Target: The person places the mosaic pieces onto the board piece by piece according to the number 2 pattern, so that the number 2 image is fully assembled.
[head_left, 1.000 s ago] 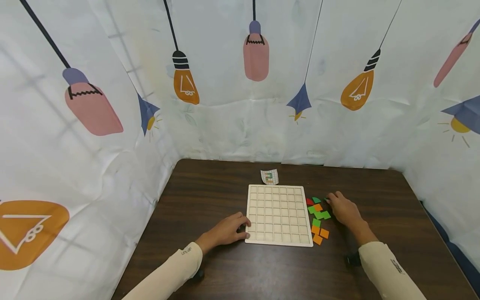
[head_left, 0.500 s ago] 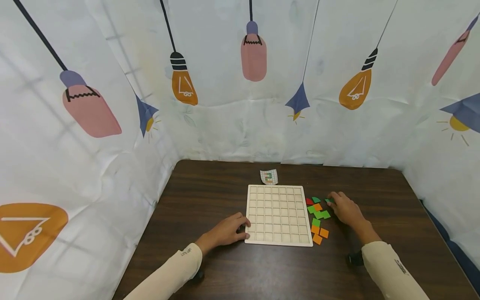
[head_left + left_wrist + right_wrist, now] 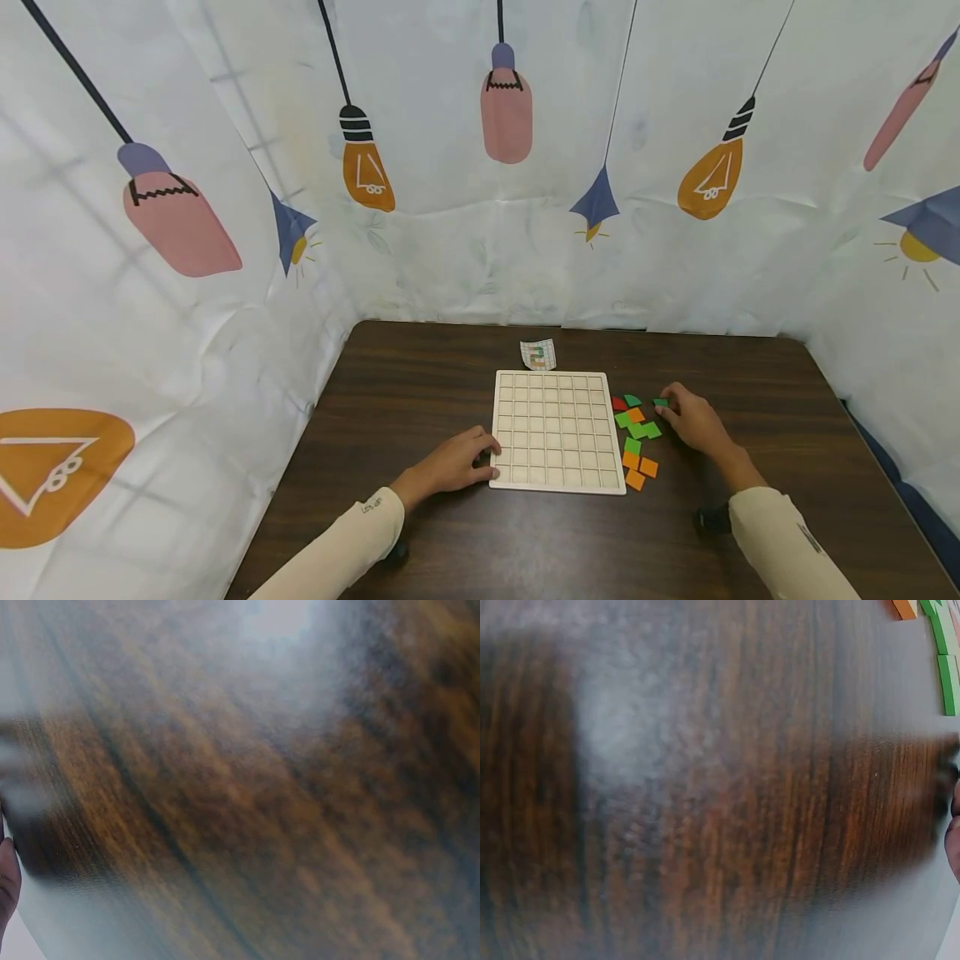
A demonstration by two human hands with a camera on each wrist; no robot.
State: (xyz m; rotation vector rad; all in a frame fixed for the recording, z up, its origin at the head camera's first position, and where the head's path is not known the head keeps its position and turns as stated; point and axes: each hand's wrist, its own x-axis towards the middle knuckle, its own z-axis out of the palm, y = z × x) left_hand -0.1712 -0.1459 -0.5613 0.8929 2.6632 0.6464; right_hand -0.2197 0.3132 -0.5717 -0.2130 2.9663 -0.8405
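A pale wooden grid board lies on the table, its squares bare. My left hand rests at its left edge, fingertips and thumb spread along the rim near the front corner. To the right of the board, my right hand pinches a dark green tile between thumb and fingers, low over the table. Another dark green tile, a red tile, light green tiles and orange tiles lie between board and hand. Only fingertips show at the edges of both wrist views.
A small paper card with a coloured grid pattern lies just behind the board. The dark brown table ends at a white cloth wall printed with lamps, behind and at both sides.
The right hand has shifted slightly right, and the dark green tile, at first mostly covered by its fingers, now shows at the fingertips. The left hand and board stay still.
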